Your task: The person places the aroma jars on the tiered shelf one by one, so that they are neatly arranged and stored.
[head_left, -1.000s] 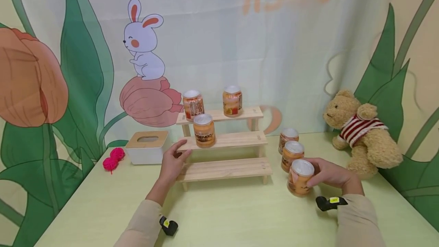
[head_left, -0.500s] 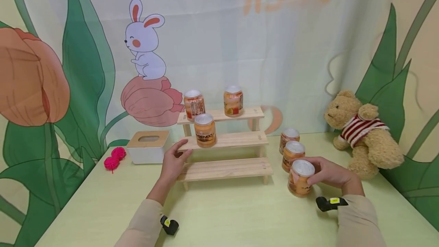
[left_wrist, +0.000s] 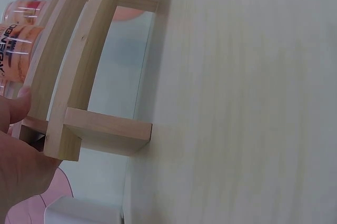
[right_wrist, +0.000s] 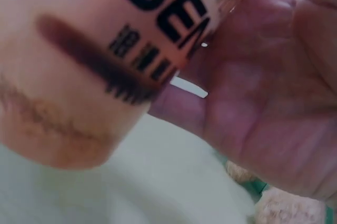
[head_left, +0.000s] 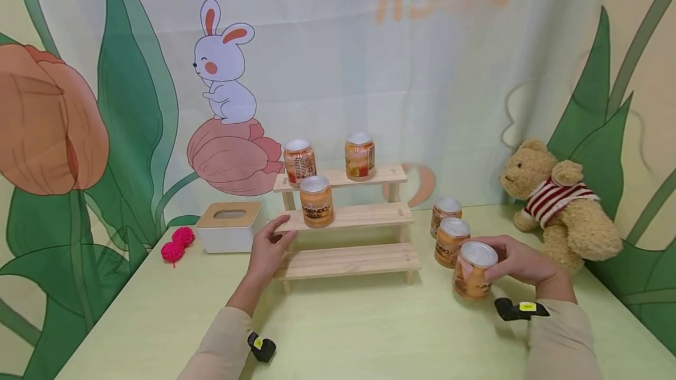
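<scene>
My right hand (head_left: 520, 260) grips an orange can (head_left: 472, 277) with a silver lid, thumb on its near side, at the table's right. In the right wrist view the can (right_wrist: 79, 87) fills the left side, its black lettering blurred and its lower edge seen against the table. Two like cans (head_left: 452, 245) stand just behind it. At the left end of a three-tier wooden rack (head_left: 345, 261), my left hand (head_left: 266, 254) holds the middle shelf between thumb and fingers. One can (head_left: 317, 204) stands on that shelf, near the hand. On the top shelf are two more cans (head_left: 360, 158).
A white tissue box (head_left: 227, 236) with a wooden lid stands left of the rack, beside pink yarn balls (head_left: 176, 246). A teddy bear (head_left: 562, 207) in a striped shirt sits at the right. Behind the table (head_left: 364, 333) hangs a printed curtain (head_left: 327, 63).
In the last half second my right hand has carried the gripped can a little to the right and slightly up, away from the two behind it. My left hand stays on the rack.
</scene>
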The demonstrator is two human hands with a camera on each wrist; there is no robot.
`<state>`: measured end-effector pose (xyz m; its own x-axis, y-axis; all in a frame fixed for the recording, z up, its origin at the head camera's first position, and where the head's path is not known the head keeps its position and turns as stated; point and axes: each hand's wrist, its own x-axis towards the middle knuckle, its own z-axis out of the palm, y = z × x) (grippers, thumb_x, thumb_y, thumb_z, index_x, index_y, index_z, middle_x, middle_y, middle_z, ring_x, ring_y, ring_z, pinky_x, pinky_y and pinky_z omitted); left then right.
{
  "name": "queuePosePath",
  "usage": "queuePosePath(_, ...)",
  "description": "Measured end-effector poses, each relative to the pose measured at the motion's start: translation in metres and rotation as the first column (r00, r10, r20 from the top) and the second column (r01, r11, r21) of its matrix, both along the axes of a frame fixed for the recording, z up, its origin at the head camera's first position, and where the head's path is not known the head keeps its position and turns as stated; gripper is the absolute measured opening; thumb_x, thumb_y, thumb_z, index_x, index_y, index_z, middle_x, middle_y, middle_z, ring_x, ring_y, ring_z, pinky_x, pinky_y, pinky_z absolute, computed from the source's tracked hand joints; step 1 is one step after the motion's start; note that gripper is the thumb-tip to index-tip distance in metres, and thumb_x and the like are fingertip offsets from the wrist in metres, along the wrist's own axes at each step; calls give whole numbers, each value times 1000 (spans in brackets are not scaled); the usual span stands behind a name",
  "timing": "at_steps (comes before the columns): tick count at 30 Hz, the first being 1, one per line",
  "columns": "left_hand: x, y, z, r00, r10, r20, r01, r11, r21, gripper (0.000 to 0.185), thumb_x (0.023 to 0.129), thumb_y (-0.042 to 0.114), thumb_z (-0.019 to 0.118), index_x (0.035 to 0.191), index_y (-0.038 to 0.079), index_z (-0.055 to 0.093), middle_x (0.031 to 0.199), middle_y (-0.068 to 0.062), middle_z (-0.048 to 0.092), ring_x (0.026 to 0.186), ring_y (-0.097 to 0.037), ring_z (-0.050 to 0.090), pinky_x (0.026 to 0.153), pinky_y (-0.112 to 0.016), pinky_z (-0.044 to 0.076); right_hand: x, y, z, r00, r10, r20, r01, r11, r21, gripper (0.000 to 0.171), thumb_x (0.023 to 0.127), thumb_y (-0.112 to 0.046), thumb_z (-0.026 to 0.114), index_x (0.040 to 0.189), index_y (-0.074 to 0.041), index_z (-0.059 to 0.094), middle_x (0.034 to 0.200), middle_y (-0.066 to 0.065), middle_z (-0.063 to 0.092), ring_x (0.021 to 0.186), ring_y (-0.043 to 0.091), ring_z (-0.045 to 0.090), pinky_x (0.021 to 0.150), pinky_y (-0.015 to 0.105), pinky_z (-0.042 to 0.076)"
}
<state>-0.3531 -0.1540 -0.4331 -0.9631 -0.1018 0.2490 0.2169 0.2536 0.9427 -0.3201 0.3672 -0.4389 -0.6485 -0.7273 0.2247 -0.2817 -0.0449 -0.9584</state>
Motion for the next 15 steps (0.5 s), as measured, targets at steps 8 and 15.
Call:
queuePosePath(8,0,0,1,1000,-4,1,4,1000,-2,45,96,14,69,140,11,58,134,-14,60,107,-26,62,73,-20,50,-2,-16,19,999,-17,-48,18,1000,21,52,88,11,66,138,6,53,126,11,66,111,20,63,91,35,52)
queuePosePath(15,0,1,2,1000,-11,17,11,1000,3,45,97,14,68,140,12,58,133,-14,60,107,-26,61,72,-19,49,-1,-33,39,995,-4,-100,6,1000,18,55,86,12,66,139,9,51,127,10,65,113,18,62,91,34,52)
